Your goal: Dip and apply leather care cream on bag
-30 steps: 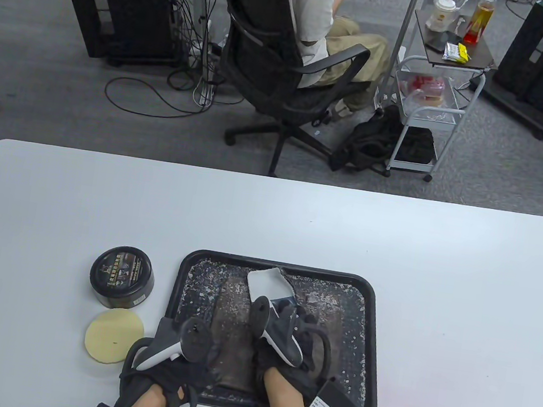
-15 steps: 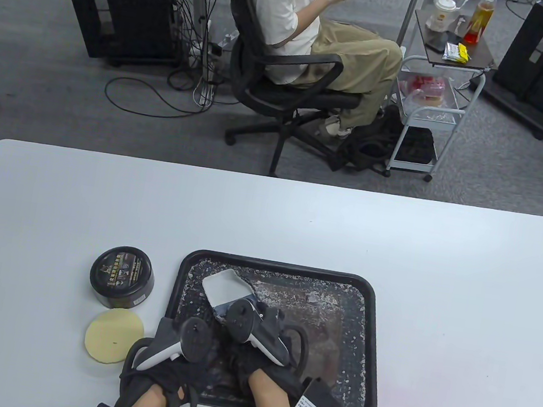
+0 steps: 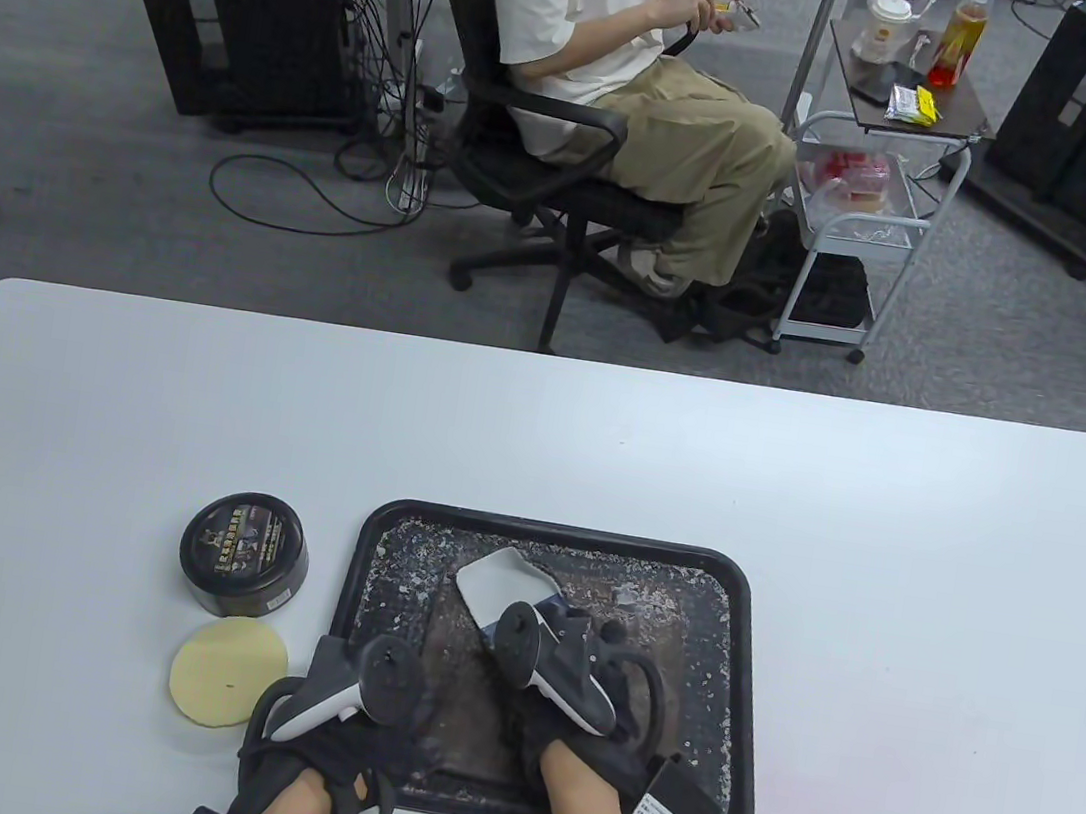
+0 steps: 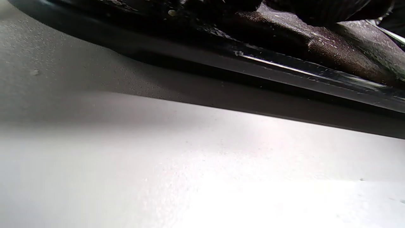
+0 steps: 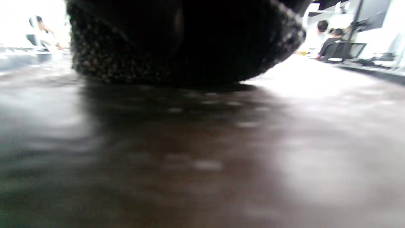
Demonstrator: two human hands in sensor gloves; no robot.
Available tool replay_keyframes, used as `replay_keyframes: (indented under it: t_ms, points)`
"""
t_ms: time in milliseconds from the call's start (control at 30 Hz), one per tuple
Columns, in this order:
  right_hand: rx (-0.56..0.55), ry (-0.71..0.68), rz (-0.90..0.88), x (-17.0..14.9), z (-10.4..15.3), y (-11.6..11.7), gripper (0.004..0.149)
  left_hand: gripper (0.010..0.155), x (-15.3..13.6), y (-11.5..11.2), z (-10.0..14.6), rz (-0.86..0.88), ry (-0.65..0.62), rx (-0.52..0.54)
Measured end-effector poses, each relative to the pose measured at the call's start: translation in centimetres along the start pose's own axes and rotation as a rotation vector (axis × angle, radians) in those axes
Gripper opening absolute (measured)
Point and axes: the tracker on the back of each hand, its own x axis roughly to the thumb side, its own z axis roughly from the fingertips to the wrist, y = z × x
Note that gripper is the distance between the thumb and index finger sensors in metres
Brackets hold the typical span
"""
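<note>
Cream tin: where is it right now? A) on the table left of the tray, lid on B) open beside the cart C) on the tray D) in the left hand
A: the tin stands lidded on the table, left of the tray, above the yellow pad.

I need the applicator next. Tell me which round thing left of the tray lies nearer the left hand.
The flat pale-yellow sponge pad, beside the left hand. The round black cream tin stands farther back.
</note>
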Motion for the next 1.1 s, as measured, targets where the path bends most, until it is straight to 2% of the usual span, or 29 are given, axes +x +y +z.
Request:
replay_keyframes:
  t_ms: [433,667,833,1100]
  points:
    - [0.001,0.196,0.129,-3.6,0.2,-0.7,0.051,0.074,0.2,0.0,-0.1,0.001,0.018,-0.010]
    - [0.022,0.248,0.095,-6.3,1.1,-0.7,0.053,0.074,0.2,0.0,-0.1,-0.001,0.022,-0.015]
    - [0.020,0.217,0.069,-5.8,1.4,-0.5,0.054,0.074,0.2,0.0,-0.1,-0.003,0.023,-0.016]
    - [0.023,0.104,0.075,-2.8,1.6,-0.3,0.053,0.075,0.3,0.0,-0.1,-0.009,0.024,-0.019]
